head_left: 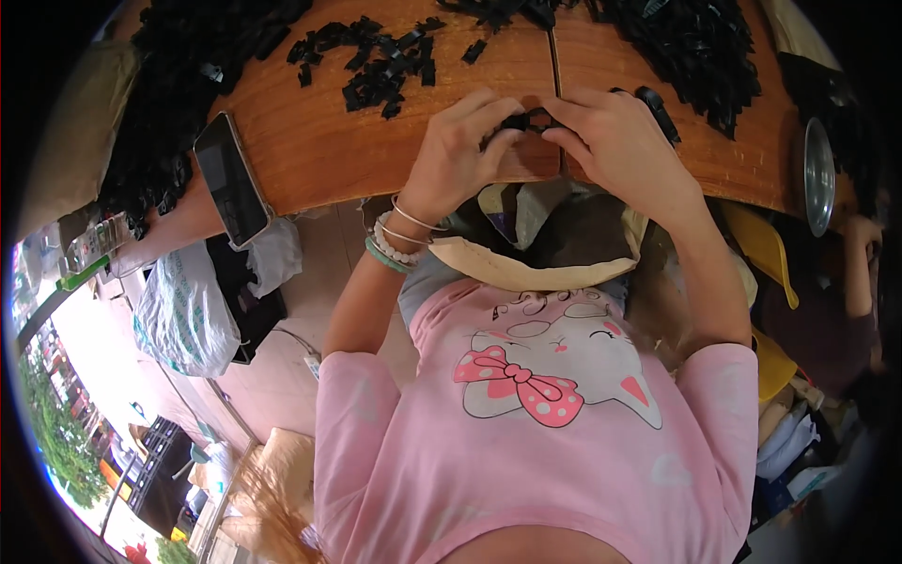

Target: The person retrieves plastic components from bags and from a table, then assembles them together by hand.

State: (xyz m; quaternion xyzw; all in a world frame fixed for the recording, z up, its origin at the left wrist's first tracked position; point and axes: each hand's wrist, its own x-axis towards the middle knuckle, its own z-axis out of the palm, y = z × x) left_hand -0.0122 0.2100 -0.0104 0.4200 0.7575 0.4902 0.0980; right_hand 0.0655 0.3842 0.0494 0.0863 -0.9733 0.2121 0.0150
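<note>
My left hand (pixel 465 141) and my right hand (pixel 615 141) meet over the near edge of the wooden table. Between their fingertips is a small black piece (pixel 537 120) that looks like a band or loop; its exact kind is hard to make out. The fingers of both hands are closed on it, and partly cover it. Beyond my left hand lie several loose small black pieces (pixel 381 80). A black rounded object (pixel 658 113) sits on the table right behind my right hand.
Large heaps of black pieces cover the table's far left (pixel 188 85) and far right (pixel 691 56). A phone (pixel 232 179) lies at the left edge, a round metal dish (pixel 818 177) at the right. An open sack (pixel 536 268) is at my lap. Another person's arm (pixel 858 268) shows at right.
</note>
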